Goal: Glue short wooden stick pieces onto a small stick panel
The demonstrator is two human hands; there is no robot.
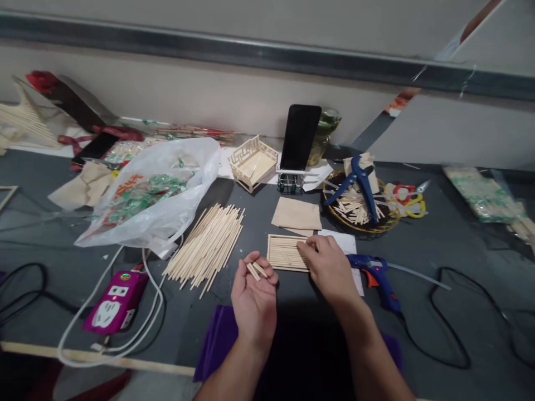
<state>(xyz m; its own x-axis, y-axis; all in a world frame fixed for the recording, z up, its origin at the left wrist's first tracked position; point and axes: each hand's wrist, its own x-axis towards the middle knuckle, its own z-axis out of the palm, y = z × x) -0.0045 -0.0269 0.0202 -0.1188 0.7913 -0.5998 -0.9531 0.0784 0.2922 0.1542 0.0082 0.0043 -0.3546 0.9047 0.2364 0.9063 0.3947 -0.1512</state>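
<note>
My left hand [253, 292] is cupped palm up over the dark table [426, 234], its fingers curled round a few short wooden stick pieces [256, 270]. My right hand [328, 264] rests palm down at the right edge of a small flat panel of glued sticks [285, 252], its fingertips pressed together on the panel's top right corner. A loose bundle of long wooden sticks [208, 245] lies just left of my left hand.
A blue glue gun [378, 275] with a black cord lies right of my right hand. Behind stand a phone on a stand [298, 139], a small stick-built box [253, 161], a basket with blue cutters [359, 203], a plastic bag [154, 189] and a pink power strip [117, 301].
</note>
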